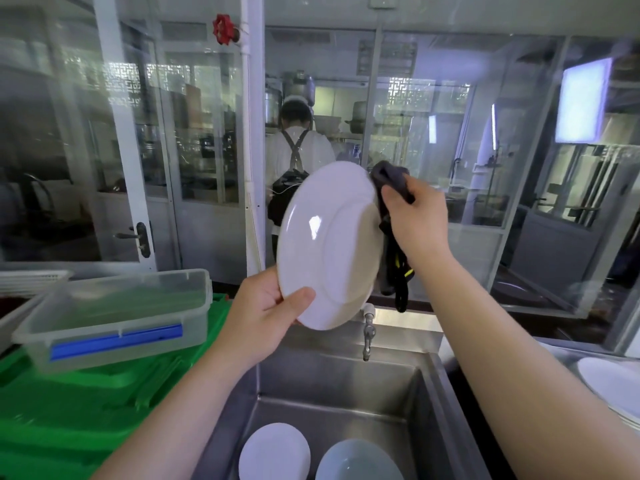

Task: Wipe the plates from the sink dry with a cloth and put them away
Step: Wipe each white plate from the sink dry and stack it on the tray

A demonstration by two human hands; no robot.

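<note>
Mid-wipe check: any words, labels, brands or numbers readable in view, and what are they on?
None can be read.
Held plate: plain white, no mark visible.
Cloth: dark with yellow trim, no lettering legible.
Clear lidded box: blue clip, no label.
Green crates: no print visible.
Plates in the sink: unmarked.
Bright panels behind the glass: glare, no text readable.

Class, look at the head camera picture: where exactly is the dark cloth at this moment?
The dark cloth is right of centre, held in the right hand against the far side of the raised white plate, above the tap.
</note>
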